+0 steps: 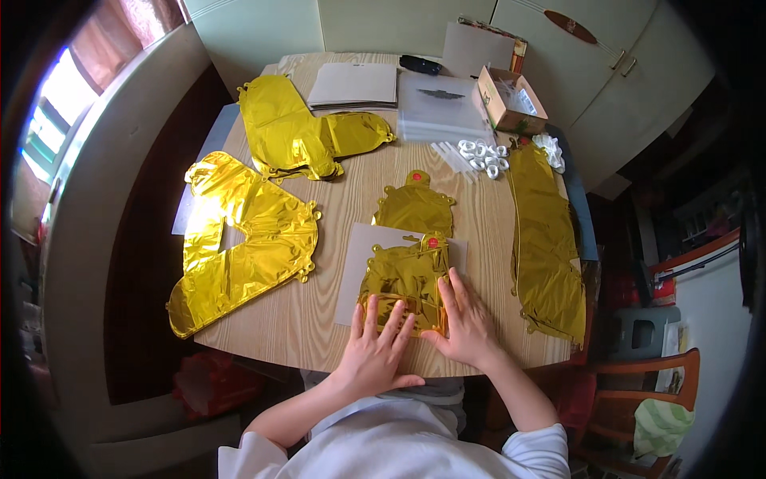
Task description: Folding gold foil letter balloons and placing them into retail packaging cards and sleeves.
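Observation:
A folded gold foil balloon (399,271) with a red dot on its tab lies on a white card (351,263) near the table's front edge. My left hand (381,345) rests on its lower left part, fingers spread flat. Along the lower right edge of the same balloon lies my right hand (467,326), its fingers stretched out and thumb apart. Neither hand grips anything. Just beyond the card is another gold foil piece (415,206) with a red dot, partly covered by the card.
Flat gold foil balloons lie at the left (247,239), far left (287,128) and right (546,239). A stack of cards (353,84), clear plastic bags (443,116), a cardboard box (511,112), white rings (483,156) and short white tubes (453,157) occupy the back of the wooden table (331,207).

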Motion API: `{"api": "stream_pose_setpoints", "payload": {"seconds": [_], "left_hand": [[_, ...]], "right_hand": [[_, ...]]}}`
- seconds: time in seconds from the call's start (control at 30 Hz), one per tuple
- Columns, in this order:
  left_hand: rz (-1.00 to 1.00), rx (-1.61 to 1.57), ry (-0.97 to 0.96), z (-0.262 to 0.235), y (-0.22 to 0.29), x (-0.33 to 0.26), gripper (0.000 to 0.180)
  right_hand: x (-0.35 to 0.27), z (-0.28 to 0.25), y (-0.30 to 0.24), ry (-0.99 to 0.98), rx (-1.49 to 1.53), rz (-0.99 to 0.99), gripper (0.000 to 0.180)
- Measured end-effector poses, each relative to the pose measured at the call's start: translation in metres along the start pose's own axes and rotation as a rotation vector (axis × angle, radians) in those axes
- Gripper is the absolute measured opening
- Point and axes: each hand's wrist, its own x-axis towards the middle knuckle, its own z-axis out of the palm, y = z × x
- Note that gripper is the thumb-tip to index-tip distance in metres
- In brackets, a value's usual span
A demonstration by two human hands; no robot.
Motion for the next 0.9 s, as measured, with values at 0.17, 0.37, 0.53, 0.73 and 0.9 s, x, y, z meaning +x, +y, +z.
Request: {"api": "stream_pose_setpoints", "payload": {"seconds": [0.17, 0.37, 0.53, 0.73, 0.9], "left_hand": [[-0.026, -0.009, -0.009, -0.008, -0.021, -0.005, 0.106], [-0.064, 0.014, 0.002, -0.008, -0.039, -0.010, 0.109], [-0.084, 0.059, 0.004, -0.008, -0.049, -0.009, 0.114], [-0.100, 0.107, 0.000, -0.004, -0.048, -0.009, 0.115], [-0.133, 0.124, 0.010, -0.007, -0.040, -0.006, 0.113]], "right_hand": [[0.000, 0.003, 0.002, -0.011, 0.104, 0.046, 0.104], [0.000, 0.003, 0.005, 0.007, 0.120, 0.037, 0.099], [0.000, 0.007, 0.009, 0.072, 0.139, 0.005, 0.088], [0.002, 0.009, 0.007, 0.139, 0.139, 0.021, 0.081], [0.004, 0.010, 0.006, 0.160, 0.117, 0.041, 0.077]]}}
